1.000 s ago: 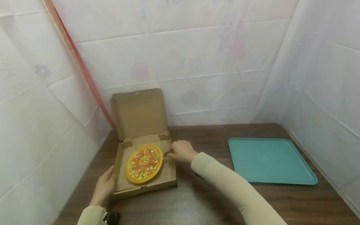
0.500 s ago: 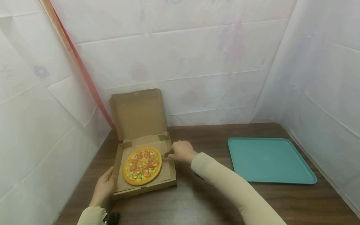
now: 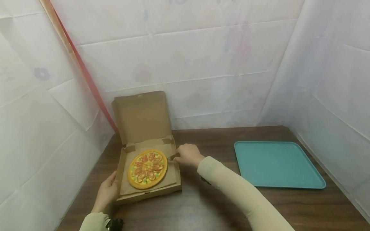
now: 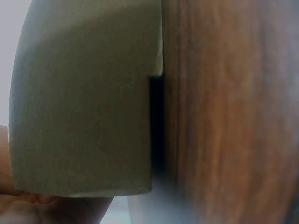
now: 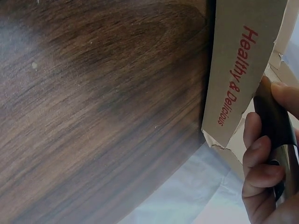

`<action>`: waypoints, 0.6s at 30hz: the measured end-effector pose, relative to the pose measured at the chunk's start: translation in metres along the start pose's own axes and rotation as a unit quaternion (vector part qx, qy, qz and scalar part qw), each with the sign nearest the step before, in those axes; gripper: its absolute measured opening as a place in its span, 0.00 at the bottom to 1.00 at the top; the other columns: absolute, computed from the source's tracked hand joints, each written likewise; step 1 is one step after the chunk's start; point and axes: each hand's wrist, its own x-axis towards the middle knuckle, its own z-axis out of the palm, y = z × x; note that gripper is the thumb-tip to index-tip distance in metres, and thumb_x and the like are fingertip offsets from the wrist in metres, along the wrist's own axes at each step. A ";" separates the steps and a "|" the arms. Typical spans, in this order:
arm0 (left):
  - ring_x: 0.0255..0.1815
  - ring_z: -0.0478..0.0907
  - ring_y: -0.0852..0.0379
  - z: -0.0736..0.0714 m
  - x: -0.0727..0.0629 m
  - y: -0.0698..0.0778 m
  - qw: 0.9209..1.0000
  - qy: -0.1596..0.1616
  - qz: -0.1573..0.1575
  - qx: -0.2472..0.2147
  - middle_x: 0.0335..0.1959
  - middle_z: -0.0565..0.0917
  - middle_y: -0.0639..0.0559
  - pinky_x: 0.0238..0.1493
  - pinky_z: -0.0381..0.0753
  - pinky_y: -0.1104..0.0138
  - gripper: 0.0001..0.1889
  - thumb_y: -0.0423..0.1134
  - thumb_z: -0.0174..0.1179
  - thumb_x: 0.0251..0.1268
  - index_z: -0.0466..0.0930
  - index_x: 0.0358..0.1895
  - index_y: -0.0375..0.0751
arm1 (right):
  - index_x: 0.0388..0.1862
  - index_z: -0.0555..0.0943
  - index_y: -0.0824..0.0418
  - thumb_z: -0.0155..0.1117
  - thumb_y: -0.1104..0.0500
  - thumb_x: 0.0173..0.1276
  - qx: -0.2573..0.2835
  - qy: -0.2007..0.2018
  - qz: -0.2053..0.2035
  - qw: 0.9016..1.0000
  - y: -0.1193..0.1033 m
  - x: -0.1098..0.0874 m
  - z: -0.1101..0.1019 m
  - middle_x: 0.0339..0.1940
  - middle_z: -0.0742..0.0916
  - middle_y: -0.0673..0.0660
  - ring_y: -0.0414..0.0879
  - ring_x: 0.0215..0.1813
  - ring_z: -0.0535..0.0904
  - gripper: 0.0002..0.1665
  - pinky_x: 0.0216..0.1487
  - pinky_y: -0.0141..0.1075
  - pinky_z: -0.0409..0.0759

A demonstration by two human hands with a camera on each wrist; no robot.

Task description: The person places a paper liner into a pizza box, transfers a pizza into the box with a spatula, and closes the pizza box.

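A pizza (image 3: 147, 168) with an orange crust, likely a toy, sits inside an open cardboard pizza box (image 3: 162, 190). My left hand (image 3: 107, 192) holds the box's left wall near the front corner; in the left wrist view the wall (image 4: 84, 107) covers most of the fingers. At the box's right wall, my right hand (image 3: 188, 155) grips a dark-handled metal utensil (image 3: 172, 157), its tip meeting the pizza's right edge. Whether the tip lies under the crust cannot be told. In the right wrist view, fingers curl round the dark handle (image 5: 273, 116).
The raised box lid (image 3: 143, 117) leans toward the white sheet wall (image 3: 202, 64). On the right of the brown table (image 3: 202, 208) lies a teal tray (image 3: 278, 165). Red lettering (image 5: 238, 74) marks the box's side.
The pizza has gone from tilted to flatter, slid left and toward the front, then shifted slightly right again. Both hands have stayed nearly in place.
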 end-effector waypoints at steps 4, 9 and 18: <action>0.74 0.54 0.29 0.000 0.000 0.000 1.000 0.001 -0.002 -0.001 0.72 0.55 0.22 0.73 0.58 0.41 0.28 0.31 0.36 0.77 0.45 0.75 0.23 | 0.35 0.89 0.50 0.66 0.43 0.65 -0.012 0.003 -0.002 1.000 -0.002 -0.001 -0.002 0.28 0.88 0.46 0.39 0.23 0.75 0.14 0.22 0.34 0.74; 0.75 0.52 0.30 -0.001 0.001 0.000 1.000 -0.003 -0.007 -0.005 0.73 0.54 0.23 0.74 0.55 0.41 0.28 0.31 0.36 0.77 0.44 0.75 0.24 | 0.40 0.89 0.48 0.64 0.43 0.66 -0.031 0.013 -0.007 0.999 -0.003 0.001 0.000 0.28 0.88 0.46 0.39 0.24 0.75 0.14 0.22 0.34 0.74; 0.76 0.51 0.29 -0.001 0.001 -0.001 1.000 -0.002 0.006 -0.006 0.73 0.54 0.23 0.75 0.53 0.42 0.28 0.30 0.37 0.75 0.45 0.74 0.22 | 0.29 0.86 0.50 0.63 0.43 0.66 -0.068 0.032 -0.012 0.997 -0.004 0.000 0.001 0.20 0.83 0.45 0.39 0.22 0.73 0.15 0.20 0.35 0.72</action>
